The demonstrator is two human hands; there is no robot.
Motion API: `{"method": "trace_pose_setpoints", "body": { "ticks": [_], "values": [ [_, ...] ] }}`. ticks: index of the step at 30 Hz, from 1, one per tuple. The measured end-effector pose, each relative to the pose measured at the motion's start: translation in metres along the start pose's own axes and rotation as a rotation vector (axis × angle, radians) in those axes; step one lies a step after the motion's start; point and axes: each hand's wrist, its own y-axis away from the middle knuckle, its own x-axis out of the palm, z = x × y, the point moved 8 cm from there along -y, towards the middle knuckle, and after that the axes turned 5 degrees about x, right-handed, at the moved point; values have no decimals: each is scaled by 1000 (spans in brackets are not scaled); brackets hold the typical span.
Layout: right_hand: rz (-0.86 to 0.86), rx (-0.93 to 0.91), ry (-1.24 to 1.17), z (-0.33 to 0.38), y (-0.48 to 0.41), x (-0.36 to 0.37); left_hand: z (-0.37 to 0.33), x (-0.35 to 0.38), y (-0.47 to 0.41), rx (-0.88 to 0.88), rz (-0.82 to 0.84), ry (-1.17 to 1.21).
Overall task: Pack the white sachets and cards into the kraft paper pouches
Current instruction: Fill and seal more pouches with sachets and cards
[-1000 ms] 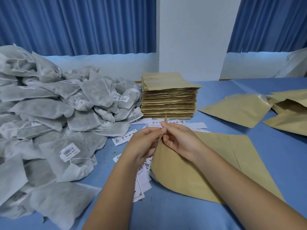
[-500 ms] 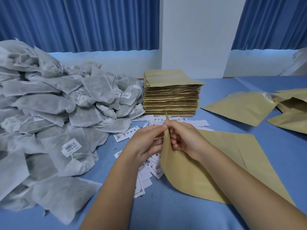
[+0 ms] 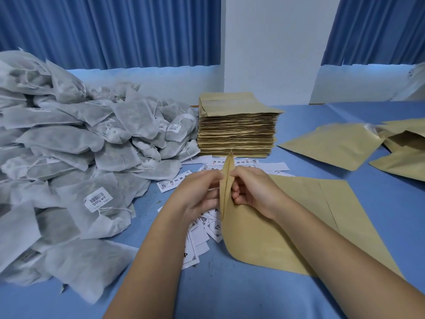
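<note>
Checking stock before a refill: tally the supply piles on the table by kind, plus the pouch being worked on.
Heap of white sachets: 1
Stack of kraft pouches: 1
Scatter of cards: 1
Held pouch, pinched by left hand and right hand: 1
Total: 4

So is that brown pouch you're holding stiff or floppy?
Probably bendy: the kraft pouch curves up off the table where the left hand and right hand pinch its mouth. Likely light, since that pinch alone lifts it. The smooth curve suggests some springiness.
</note>
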Motion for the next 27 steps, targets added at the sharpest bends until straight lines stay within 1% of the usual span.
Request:
{"method": "trace_pose_setpoints", "body": {
  "ticks": [4,6,9,11,13,16,19,21,25,27],
  "values": [
    [-83,-161,279,8,5,6,2,0,2,-16,9,-313],
    [-110,-194,268,11,6,6,3,0,2,-24,10,-411],
    [-154,-163,171,16,6,-4,3,1,1,-7,15,-451],
    [-136,-102,257,13,6,-5,2,5,0,55,29,-496],
    [-108,-5,327,6,6,-6,1,6,0,112,2,-531],
    [-32,79,235,-1,5,-2,-1,2,-2,135,-60,-503],
    [-32,68,179,-2,4,2,3,-5,-3,87,-131,-445],
    [-43,50,133,-2,2,2,4,-8,-2,59,-158,-366],
    [-24,46,-23,-6,-1,1,7,-8,-1,-3,-184,-243],
    [-35,49,-92,-7,-2,-1,6,-8,1,-15,-230,-205]
  ]
}}
